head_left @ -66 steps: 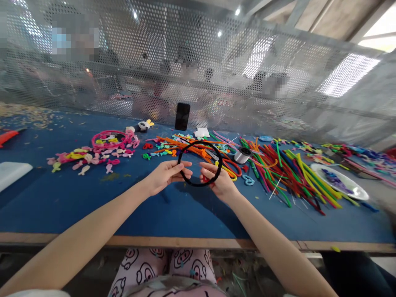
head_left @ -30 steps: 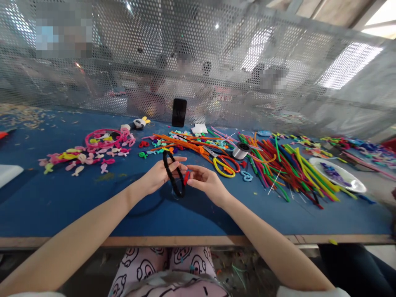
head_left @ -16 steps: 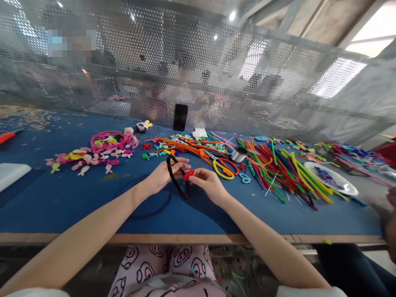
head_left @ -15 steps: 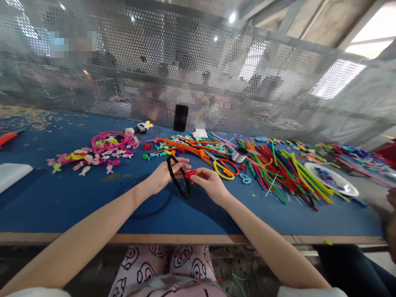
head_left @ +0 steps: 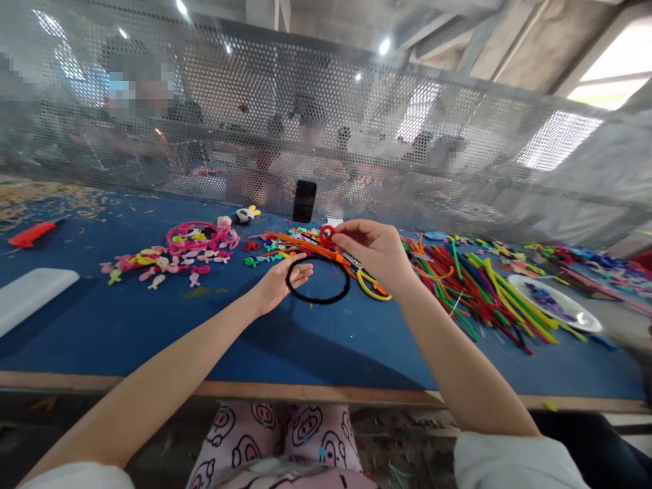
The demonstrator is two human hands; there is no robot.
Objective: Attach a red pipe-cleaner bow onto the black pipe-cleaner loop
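A fuzzy black ring hangs from my left hand, its left side held at the thumb and fingers while some fingertips stick out. My right hand is higher and further right, pinching a small red curled pipe-cleaner piece between thumb and fingers. The red piece is above the ring and apart from it. Beneath and behind the right hand lie orange pipe cleaners and scissors with yellow and orange handles, partly covered by the hand. The wire spool is hidden now.
Many coloured pipe cleaners lie to the right, beside a white plate with purple pieces. Small pink and yellow shapes spread at left. A phone leans against the perforated screen. A white box sits far left.
My right hand has moved up and away from the black ring with the red piece. The ring has turned from nearly edge-on to a wide oval. The view has shifted slightly.
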